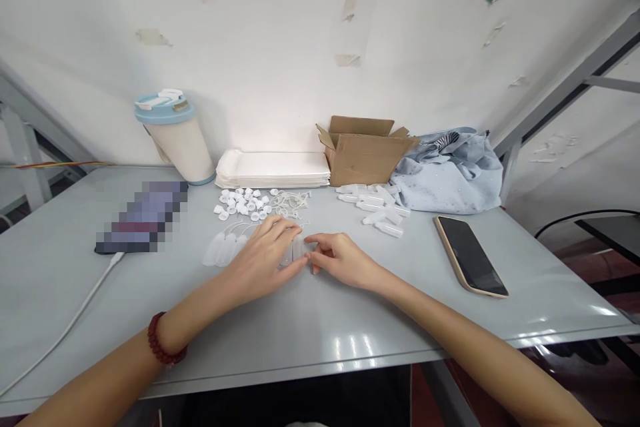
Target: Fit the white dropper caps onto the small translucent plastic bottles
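A translucent plastic vial lies on the grey bench between the person's two hands, at the right end of a row of similar vials. They lie side by side, apparently to keep them aligned and easy to count.

The left hand arches over the row, palm down, covering its middle; the spread fingers seem to steady it. The right hand comes from the other side, thumb and forefinger curved at the vial's edge, perhaps to nudge it straight. Whether either grip is closed on it cannot be told.

Just beyond the left hand are loose white caps and, beside them, a tangle of pale cords. More loose vials lie beyond the right hand. Each kind has its own heap, probably so either hand can reach it without sorting.

Against the wall, out of the working space, are a stack of white packets, an open cardboard box, and a crumpled blue cloth. A blue-lidded cup and a cabled phone sit left; another phone lies right.
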